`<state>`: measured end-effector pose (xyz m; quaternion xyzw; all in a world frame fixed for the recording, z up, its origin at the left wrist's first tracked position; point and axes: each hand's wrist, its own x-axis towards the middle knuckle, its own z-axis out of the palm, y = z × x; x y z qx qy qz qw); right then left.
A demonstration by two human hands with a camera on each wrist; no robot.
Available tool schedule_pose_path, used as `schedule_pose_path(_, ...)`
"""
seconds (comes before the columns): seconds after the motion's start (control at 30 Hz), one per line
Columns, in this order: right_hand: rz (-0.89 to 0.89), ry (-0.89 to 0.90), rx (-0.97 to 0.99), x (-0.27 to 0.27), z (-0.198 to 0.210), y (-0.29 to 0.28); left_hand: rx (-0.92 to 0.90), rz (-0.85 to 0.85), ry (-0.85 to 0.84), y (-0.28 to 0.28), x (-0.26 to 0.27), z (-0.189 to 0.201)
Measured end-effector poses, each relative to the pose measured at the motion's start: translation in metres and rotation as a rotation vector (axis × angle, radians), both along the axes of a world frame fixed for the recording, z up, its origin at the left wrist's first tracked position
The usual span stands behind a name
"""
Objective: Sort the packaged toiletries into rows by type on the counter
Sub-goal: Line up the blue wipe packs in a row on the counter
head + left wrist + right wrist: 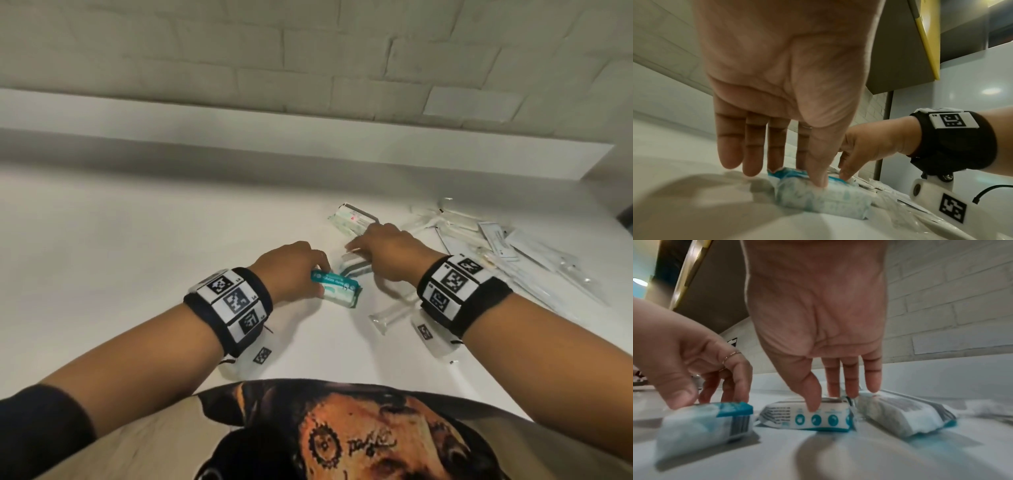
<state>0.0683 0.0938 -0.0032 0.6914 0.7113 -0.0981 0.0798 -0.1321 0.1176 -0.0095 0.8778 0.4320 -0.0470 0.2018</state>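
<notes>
Crinkly plastic packets (702, 420), smooth counter (137, 222)

Smooth white counter top (120, 222), low white ledge (308, 140) along its back, pale painted brick wall (308, 51) above, grey-brown cabinet with yellow edge (900, 48), round ceiling light (640, 281)

Right hand (816, 318) pinches the middle packet (807, 415); left hand (684, 356) grips the teal-banded packet (705, 421) beside it.

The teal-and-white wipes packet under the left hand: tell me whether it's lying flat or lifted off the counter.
Lying flat. The teal-and-white wipes packet rests on the white counter, with the left hand pinching it from above.
</notes>
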Motion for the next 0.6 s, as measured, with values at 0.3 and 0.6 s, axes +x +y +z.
schedule_pose_path(0.3, 0.028, -0.068, -0.083, 0.000, 0.004, 0.001, 0.002, 0.060, 0.023, -0.004, -0.004, -0.002)
schedule_pose_path(0.6, -0.156, -0.024, -0.070, 0.004, 0.006, 0.019, -0.105, 0.132, 0.140, -0.006, -0.003, 0.006)
